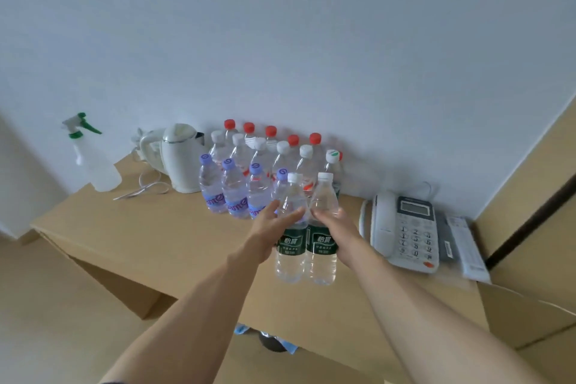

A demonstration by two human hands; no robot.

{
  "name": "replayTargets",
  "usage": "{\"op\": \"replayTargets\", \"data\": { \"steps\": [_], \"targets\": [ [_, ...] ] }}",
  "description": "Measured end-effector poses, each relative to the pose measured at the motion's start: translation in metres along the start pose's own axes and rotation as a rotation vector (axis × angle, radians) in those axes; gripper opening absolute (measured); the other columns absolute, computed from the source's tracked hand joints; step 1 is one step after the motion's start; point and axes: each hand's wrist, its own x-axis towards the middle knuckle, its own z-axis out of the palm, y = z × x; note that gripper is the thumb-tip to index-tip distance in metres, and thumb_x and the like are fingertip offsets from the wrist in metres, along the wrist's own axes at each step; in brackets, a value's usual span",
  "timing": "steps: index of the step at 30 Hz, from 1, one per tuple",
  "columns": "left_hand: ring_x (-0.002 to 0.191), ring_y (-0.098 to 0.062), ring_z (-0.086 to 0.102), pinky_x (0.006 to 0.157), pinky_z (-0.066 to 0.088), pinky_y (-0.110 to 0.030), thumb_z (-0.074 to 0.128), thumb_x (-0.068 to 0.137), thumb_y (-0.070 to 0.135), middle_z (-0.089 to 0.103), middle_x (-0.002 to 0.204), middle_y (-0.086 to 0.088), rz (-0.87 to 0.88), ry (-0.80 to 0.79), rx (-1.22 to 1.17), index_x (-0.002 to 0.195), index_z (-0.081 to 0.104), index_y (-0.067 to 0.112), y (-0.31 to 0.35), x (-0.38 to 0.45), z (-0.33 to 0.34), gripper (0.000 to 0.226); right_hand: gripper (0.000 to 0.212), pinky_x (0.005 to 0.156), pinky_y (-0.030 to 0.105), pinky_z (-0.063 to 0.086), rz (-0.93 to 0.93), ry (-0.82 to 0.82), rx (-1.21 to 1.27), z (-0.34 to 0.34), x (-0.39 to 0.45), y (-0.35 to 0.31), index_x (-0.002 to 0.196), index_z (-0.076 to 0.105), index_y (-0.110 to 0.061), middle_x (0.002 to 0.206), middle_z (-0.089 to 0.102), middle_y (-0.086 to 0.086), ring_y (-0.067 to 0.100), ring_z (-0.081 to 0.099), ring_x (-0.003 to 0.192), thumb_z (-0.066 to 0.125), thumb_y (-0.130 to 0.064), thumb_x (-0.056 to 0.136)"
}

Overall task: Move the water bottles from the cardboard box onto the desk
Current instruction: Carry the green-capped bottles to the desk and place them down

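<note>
Two clear water bottles with green labels and white caps stand side by side over the middle of the tan desk (149, 227). My left hand (269, 227) grips the left bottle (290, 262) around its upper body. My right hand (338, 229) grips the right bottle (322, 265) the same way. I cannot tell whether their bases touch the desk top. Behind them, by the wall, stand rows of bottles: purple caps (233, 193) in front, white caps (282, 150) in the middle, red caps (271, 131) at the back. The cardboard box is out of view.
A white kettle (180, 159) with its cord stands left of the bottle rows. A spray bottle (93, 159) is at the desk's far left corner. A white desk phone (405, 227) and a leaflet (467, 246) lie to the right.
</note>
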Motion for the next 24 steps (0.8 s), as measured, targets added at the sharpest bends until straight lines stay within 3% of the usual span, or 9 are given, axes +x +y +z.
{"op": "replayTargets", "data": {
  "steps": [2,5,9,13,15,19,24],
  "targets": [
    [0.098,-0.026,0.074,0.083,0.059,-0.044,0.084,0.081,0.037,0.074,0.111,-0.008,0.024,-0.045,0.052,0.119,0.063,0.021,0.001,0.013,0.004,0.045,0.056,0.076,0.04,0.061,0.012,0.083,-0.036,-0.006,0.003,-0.004,0.107,0.065,-0.021,0.1,0.077,0.007,0.026,0.076,0.088,0.087,-0.048,0.063],
    [0.086,-0.014,0.074,0.068,0.052,-0.024,0.087,0.077,0.039,0.077,0.098,-0.001,0.089,-0.07,0.182,0.104,0.066,0.024,0.0,0.024,0.003,0.038,0.079,0.077,0.037,0.056,0.024,0.199,-0.137,-0.014,0.006,-0.006,0.105,0.053,-0.028,0.103,0.072,-0.001,0.017,0.071,0.091,0.085,-0.059,0.04],
    [0.075,0.001,0.071,0.062,0.049,-0.012,0.088,0.076,0.032,0.075,0.083,0.015,0.201,-0.123,0.297,0.097,0.064,0.035,-0.005,0.033,-0.003,0.032,0.074,0.093,0.043,0.053,-0.001,0.231,-0.196,-0.02,0.01,-0.003,0.11,0.056,-0.032,0.108,0.073,-0.006,0.017,0.069,0.102,0.088,-0.055,0.047],
    [0.091,-0.005,0.07,0.08,0.055,-0.027,0.086,0.076,0.031,0.075,0.098,0.008,0.249,-0.179,0.419,0.109,0.061,0.031,-0.008,0.044,-0.012,0.041,0.058,0.078,0.026,0.05,-0.034,0.272,-0.198,-0.018,0.006,0.005,0.11,0.059,-0.037,0.104,0.073,-0.012,0.006,0.07,0.096,0.094,-0.028,0.064],
    [0.092,0.002,0.067,0.081,0.054,-0.025,0.086,0.076,0.032,0.073,0.1,0.012,0.282,-0.201,0.48,0.11,0.061,0.033,-0.008,0.048,-0.014,0.042,0.056,0.076,0.025,0.052,-0.052,0.304,-0.179,-0.015,0.003,0.009,0.108,0.061,-0.038,0.099,0.074,-0.015,0.001,0.071,0.09,0.094,-0.023,0.065],
    [0.092,0.013,0.063,0.072,0.046,-0.01,0.086,0.076,0.031,0.07,0.101,0.02,0.298,-0.236,0.536,0.111,0.056,0.043,-0.004,0.049,-0.016,0.047,0.062,0.08,0.027,0.053,-0.049,0.321,-0.178,-0.011,-0.004,0.012,0.114,0.062,-0.035,0.105,0.074,-0.012,0.008,0.071,0.098,0.095,-0.025,0.062],
    [0.095,-0.002,0.062,0.074,0.045,-0.017,0.085,0.076,0.028,0.065,0.102,0.021,0.28,-0.241,0.565,0.128,0.057,0.029,0.005,0.047,-0.016,0.059,0.06,0.084,0.029,0.052,-0.044,0.323,-0.243,-0.012,-0.006,0.011,0.112,0.061,-0.035,0.109,0.074,-0.01,0.01,0.068,0.104,0.095,-0.022,0.065]
  ]
}}
